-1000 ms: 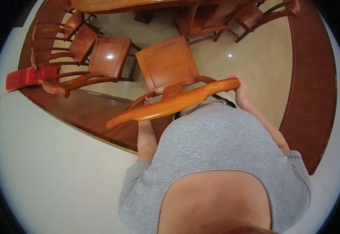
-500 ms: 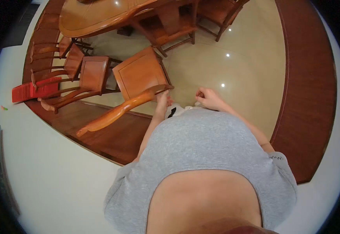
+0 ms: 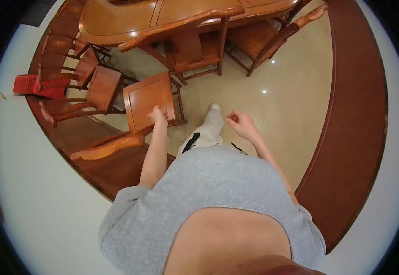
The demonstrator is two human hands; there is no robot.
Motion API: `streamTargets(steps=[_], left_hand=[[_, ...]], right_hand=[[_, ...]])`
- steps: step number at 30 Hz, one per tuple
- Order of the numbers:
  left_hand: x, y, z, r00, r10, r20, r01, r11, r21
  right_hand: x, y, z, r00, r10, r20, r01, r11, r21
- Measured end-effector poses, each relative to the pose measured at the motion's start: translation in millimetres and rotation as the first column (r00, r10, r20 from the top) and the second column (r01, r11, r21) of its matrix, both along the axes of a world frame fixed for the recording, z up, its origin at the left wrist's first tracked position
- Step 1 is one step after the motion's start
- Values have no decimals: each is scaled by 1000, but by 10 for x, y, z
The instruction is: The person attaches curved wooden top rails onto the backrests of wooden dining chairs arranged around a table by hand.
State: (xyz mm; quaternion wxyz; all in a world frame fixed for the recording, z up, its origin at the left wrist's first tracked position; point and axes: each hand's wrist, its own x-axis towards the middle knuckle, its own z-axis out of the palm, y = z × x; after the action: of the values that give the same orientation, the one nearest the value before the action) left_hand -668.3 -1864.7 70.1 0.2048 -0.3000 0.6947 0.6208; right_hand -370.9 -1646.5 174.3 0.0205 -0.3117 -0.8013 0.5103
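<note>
My left hand is over the seat of a wooden chair at the left centre, fingers apart and holding nothing. The chair's curved top rail lies to the lower left, apart from that hand. Right of my forward leg, my right hand hangs above the tiled floor with its fingers curled in and nothing visible in them.
A long wooden table spans the top. Another chair stands against it, with one more to its right. Several chairs line the left side near a red plastic object. A dark brown floor border curves along the right.
Both hands have let go of the chair's top rail. The chair now sits farther left in view, and my left hand has moved over its seat. One leg has come forward into view.
</note>
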Motion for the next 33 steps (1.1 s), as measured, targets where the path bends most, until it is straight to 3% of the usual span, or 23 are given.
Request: streamTargets(steps=[4,5,6,8,10,12,14,15,17,19,21,22,23,25,27,29,31,33], left_hand=[[-177,580,80,989,-39,-145,43,999,20],[-205,791,170,979,2,-204,8,999,44],[-295,984,354,965,45,-259,-26,997,75],[-521,1400,740,925,83,-370,-61,996,72],[-1173,1632,467,699,207,-685,-216,974,74],[-1309,1912,1154,708,325,-627,-328,937,116],[-1437,2169,1577,698,455,-552,-463,876,136],[-1526,2213,1629,695,456,-556,-466,874,135],[-1688,2304,1675,803,331,-495,-409,911,-53],[-1785,2356,1648,799,400,-448,-443,896,9],[-1924,2231,1543,887,350,-301,-284,928,240],[-1959,2208,1505,878,390,-277,-323,910,258],[-1953,2155,1475,898,329,-293,-252,929,270],[-1867,2225,1566,854,438,-280,-350,883,313],[-1999,2090,1404,867,396,-303,-286,893,349],[-1933,2088,1458,874,398,-278,-280,881,381],[-1729,2102,1529,899,398,-186,-217,770,600],[-1471,1998,1503,879,431,-205,-246,777,580]], right_hand=[[-534,847,26,996,17,-89,-6,993,120],[-674,1081,164,988,14,-154,24,969,244],[-854,1259,358,976,21,-215,61,929,366],[-1155,1660,601,974,25,-226,74,905,419],[-1330,1972,742,976,29,-218,72,893,444],[-1515,2273,840,944,77,-320,137,793,594],[-1676,2522,844,917,92,-389,184,766,616],[-1762,2614,890,882,110,-458,241,731,639],[-1940,2770,922,881,106,-461,250,723,643],[-2184,2910,921,869,198,-453,240,633,736],[-2423,3062,861,880,259,-398,173,607,776],[-2500,3083,840,930,312,-192,-39,605,795],[-2550,3115,825,927,375,23,-258,591,764],[-2627,3179,787,889,457,5,-269,516,813],[-2725,3276,809,846,525,91,-396,505,767],[-2715,3277,786,817,571,82,-417,487,768],[-2641,3269,772,797,599,82,-421,453,786],[-2473,3184,733,760,649,27,-409,446,796]])
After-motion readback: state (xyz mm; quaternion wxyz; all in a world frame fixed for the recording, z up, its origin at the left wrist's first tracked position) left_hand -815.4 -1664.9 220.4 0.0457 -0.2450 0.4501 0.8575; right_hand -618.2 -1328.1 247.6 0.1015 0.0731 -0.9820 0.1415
